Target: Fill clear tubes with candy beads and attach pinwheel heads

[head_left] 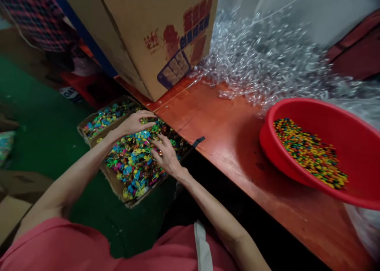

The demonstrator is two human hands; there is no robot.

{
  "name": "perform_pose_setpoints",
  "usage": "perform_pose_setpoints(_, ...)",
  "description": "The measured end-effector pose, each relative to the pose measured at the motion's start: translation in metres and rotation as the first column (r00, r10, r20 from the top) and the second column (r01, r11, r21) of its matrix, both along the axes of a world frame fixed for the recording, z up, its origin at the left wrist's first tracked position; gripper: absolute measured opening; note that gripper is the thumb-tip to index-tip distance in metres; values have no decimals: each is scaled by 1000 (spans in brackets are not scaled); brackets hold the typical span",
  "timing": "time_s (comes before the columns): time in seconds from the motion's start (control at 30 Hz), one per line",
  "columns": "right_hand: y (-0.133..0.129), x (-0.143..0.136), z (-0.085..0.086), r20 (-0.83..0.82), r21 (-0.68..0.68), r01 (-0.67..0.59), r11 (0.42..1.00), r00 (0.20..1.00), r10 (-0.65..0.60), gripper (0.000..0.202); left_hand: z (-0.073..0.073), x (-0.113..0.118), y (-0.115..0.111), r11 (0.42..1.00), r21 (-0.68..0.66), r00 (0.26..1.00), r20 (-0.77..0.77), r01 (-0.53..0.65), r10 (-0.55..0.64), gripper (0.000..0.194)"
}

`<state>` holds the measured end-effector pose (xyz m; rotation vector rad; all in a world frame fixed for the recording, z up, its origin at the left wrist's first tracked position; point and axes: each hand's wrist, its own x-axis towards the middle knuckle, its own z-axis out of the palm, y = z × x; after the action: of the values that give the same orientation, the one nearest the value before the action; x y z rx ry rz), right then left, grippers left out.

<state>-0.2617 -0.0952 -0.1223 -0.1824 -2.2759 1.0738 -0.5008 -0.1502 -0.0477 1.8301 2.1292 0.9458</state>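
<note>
Small colourful plastic pieces (135,160), yellow, blue, green and pink, fill an open cardboard box (117,190) beside the table edge. Over the far part of this box is my left hand (137,122), its fingers stretched out and apart, with nothing visible in it. My right hand (166,155) is at the box's right side, fingers spread and slightly bent, at the surface of the pieces. Whether its fingertips touch single pieces is hard to make out. Another section of similar pieces (103,118) lies just beyond my left wrist.
On the orange-red table (204,116) stands a large printed carton (166,33). A red basin (273,120) holding small multicoloured pellets (311,154) is at the right. Clear plastic pieces (276,53) are heaped behind. A person in a checked shirt (35,18) is at upper left.
</note>
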Motion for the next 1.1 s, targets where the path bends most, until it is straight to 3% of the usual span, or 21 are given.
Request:
perform_pose_setpoints(0.1, 13, 43, -4, -48, -70, -80, 994, 996, 76, 24, 4, 16, 2, 996, 61, 998, 25, -64, 62, 53)
perform_pose_setpoints(0.23, 27, 120, 3, -7, -53, -38, 998, 999, 38, 20, 8, 49, 37, 988, 144, 997, 65, -58, 49, 47)
perform_pose_setpoints(0.33, 34, 172, 14, -33, 33, 28, 999, 999, -27, 21, 12, 78, 87, 977, 206, 998, 30, 44, -51, 52)
perform_pose_setpoints(0.47, 54, 214, 29, -82, 72, 188, 979, 980, -182, 25, 18, 126, 186, 966, 173, 981, -82, 190, -178, 74)
perform_pose_setpoints(0.63, 82, 225, 35, -115, 132, 314, 940, 947, -300, 27, 20, 210, 314, 985, -20, 959, -224, 172, -172, 100)
perform_pose_setpoints(0.73, 85, 221, 30, -117, 182, 329, 927, 943, -312, 24, 17, 257, 371, 981, -60, 936, -295, 185, -194, 94)
perform_pose_setpoints(0.83, 83, 218, 24, -95, 178, 333, 926, 943, -320, 23, 14, 287, 414, 978, -93, 925, -318, 188, -209, 79)
perform_pose_setpoints(0.93, 82, 218, 23, -100, 132, 352, 927, 935, -341, 23, 14, 293, 442, 975, -145, 924, -322, 169, -208, 74)
perform_pose_setpoints(1.1, 85, 220, 25, -81, 31, 365, 930, 929, -362, 21, 19, 257, 451, 971, -211, 919, -351, 111, -182, 69)
